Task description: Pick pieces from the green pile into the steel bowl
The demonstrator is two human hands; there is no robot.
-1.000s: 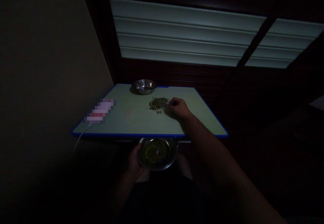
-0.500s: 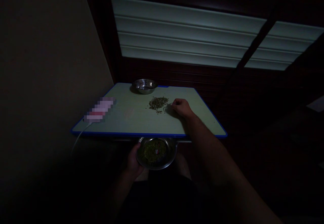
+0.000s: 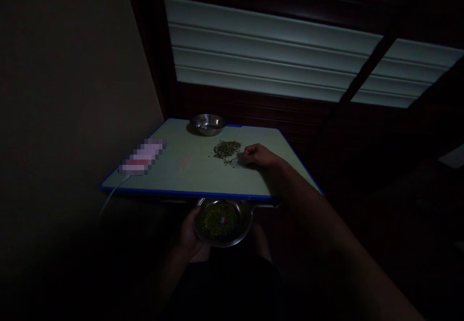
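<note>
My left hand [image 3: 191, 234] grips the left rim of a steel bowl [image 3: 237, 240], held below the table's near edge. Green seeds or beans [image 3: 215, 219] lie in that bowl, with a small pale and red object among them. Over the tabletop [image 3: 188, 178], my right hand [image 3: 259, 155] is closed round a small, pale, spoon-like tool [image 3: 235, 161]; its handle is hidden by the fingers. The tool's tip is at the lower right edge of a loose pile of small dark seeds [image 3: 226, 149]. Dim light hides the seeds' exact kind.
A second steel bowl [image 3: 208, 124] stands at the table's back edge. At the left lies a blurred-out pink device [image 3: 143, 156] with a white cable [image 3: 115, 190] hanging over the edge. A wall [image 3: 72, 69] rises on the left, and dark wooden panels [image 3: 253, 101] stand behind.
My right hand has moved slightly left and down, bringing the pale tool to the pile's lower edge. My left hand still holds the bowl. The view has shifted slightly.
</note>
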